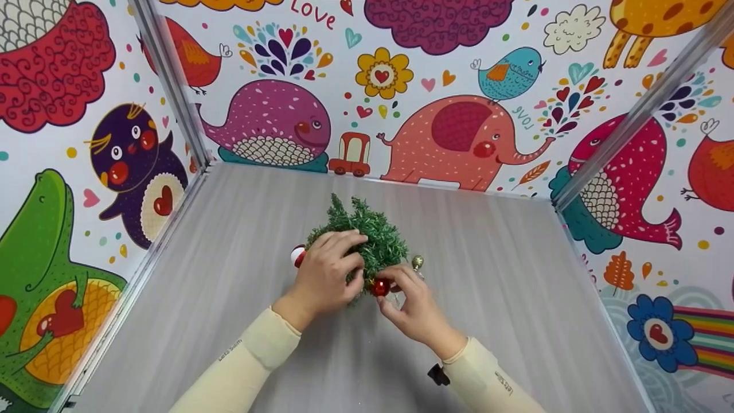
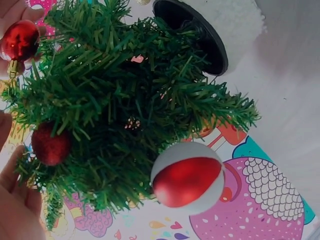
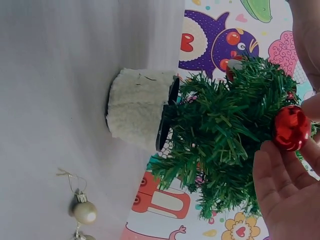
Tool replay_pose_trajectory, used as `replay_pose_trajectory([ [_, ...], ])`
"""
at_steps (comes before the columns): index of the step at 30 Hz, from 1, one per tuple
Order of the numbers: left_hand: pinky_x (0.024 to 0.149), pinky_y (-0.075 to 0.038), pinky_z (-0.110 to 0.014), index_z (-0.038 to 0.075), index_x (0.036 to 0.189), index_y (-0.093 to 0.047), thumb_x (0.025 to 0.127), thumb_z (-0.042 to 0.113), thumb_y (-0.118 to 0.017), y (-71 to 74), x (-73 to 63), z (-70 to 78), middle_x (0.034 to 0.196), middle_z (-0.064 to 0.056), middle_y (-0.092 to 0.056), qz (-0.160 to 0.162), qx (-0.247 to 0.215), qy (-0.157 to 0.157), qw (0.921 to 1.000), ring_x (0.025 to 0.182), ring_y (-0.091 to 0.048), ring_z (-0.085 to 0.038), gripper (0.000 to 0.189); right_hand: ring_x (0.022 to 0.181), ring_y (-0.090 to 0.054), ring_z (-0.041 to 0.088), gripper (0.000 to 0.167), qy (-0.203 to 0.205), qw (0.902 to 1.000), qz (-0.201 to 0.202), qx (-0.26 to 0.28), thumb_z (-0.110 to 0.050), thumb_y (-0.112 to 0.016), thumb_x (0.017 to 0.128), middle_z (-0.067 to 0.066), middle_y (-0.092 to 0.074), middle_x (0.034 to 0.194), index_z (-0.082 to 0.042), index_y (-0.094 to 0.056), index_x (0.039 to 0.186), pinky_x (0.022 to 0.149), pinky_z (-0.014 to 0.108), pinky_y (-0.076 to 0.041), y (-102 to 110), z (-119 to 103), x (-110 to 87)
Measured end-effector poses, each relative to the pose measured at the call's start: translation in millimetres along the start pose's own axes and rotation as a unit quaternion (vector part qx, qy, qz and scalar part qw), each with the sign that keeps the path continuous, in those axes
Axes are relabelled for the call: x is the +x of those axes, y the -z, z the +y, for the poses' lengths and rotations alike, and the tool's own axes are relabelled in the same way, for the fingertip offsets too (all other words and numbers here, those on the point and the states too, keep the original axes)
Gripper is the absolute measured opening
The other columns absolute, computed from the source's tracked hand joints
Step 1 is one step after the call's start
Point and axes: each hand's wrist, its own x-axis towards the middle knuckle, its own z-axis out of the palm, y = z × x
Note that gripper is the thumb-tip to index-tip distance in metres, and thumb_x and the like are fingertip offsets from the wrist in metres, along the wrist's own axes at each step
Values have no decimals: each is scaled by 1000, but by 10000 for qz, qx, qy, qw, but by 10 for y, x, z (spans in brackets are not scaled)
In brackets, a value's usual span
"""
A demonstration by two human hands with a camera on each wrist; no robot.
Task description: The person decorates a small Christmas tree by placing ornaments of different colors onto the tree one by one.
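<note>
A small artificial Christmas tree with green tinsel branches stands in a white-wrapped pot. My left hand grips its branches near the top, fingers bent over the greenery. With my right hand I pinch a shiny red bauble at the tree's near side; it has a gold cap. A red-and-white bauble hangs on the left side of the tree. Close to my left fingers in the left wrist view is a dark red glittery bauble.
Right of the tree, a gold bauble with a string loop lies on the grey table, another ornament partly cut off beside it. Cartoon-printed panels and metal posts enclose the table's back and sides.
</note>
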Motion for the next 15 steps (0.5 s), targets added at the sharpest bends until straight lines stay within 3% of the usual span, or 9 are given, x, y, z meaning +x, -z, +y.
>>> replay_pose_trajectory([
  [7,106,-39,-42,13,73,-68,82,15,-67,0,34,2,122,-7,-67,-156,28,7,9999,122,-57,-23,9,97,-62,16,35,-47,9999,88,-121,-6,-71,88,-3,-60,119,-12,-63,122,72,33,-56,-45,3,37],
  [15,107,-39,-41,12,73,-69,83,15,-67,17,45,8,121,-7,-68,-278,35,26,9996,121,-57,-23,11,94,-64,16,18,-268,9977,600,-151,-14,-73,91,-1,-65,109,-13,-70,109,69,29,-56,-123,-57,103],
])
